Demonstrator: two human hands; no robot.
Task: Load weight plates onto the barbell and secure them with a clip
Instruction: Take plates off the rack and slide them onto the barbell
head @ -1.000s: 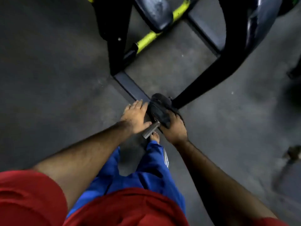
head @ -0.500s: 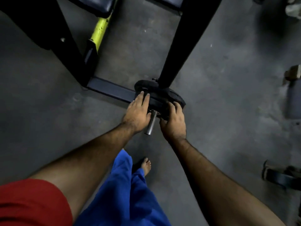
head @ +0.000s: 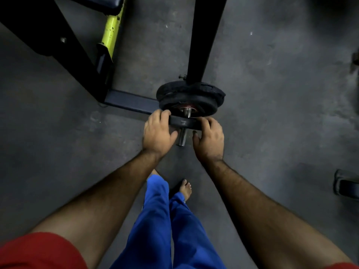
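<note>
From my head camera, the small plate (head: pixel 183 122) is a thin black disc seen edge-on, threaded on the steel bar (head: pixel 182 135), whose end pokes out toward me. My left hand (head: pixel 157 133) grips its left edge, fingers curled over the rim, and my right hand (head: pixel 209 138) grips its right edge the same way. Just beyond it, two bigger black plates (head: pixel 191 100) sit on the bar. A black upright post (head: pixel 204 35) rises behind them, with a yellow frame piece (head: pixel 112 30) to the left on the grey floor (head: pixel 272 113).
</note>
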